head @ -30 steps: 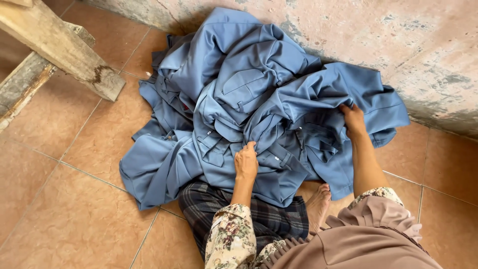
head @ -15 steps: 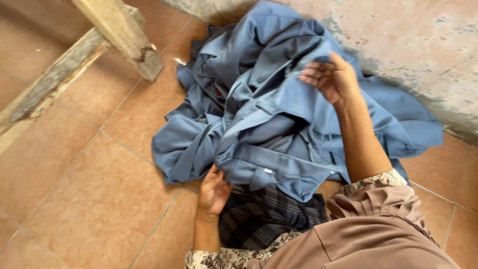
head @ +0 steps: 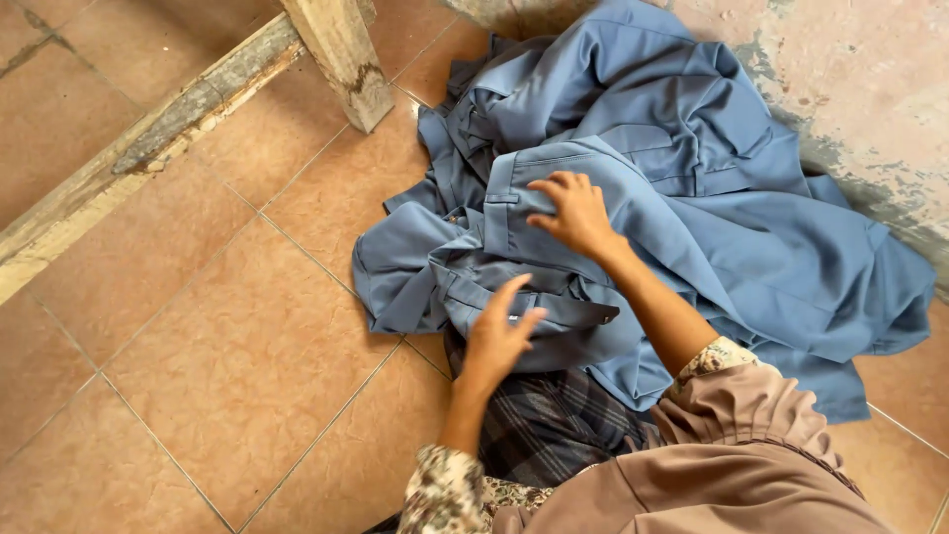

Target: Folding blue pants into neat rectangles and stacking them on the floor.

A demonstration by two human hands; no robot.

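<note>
hands: two, a left hand and a right hand, both on the cloth; fingers spread on each
blue garments: one heap; separate pieces cannot be counted, folds overlap
waistbands with belt loops: at least two visible in the heap
plaid cloth: one, dark, under the heap's near edge
wooden beams: two, one leg and one rail
floral sleeves: two
</note>
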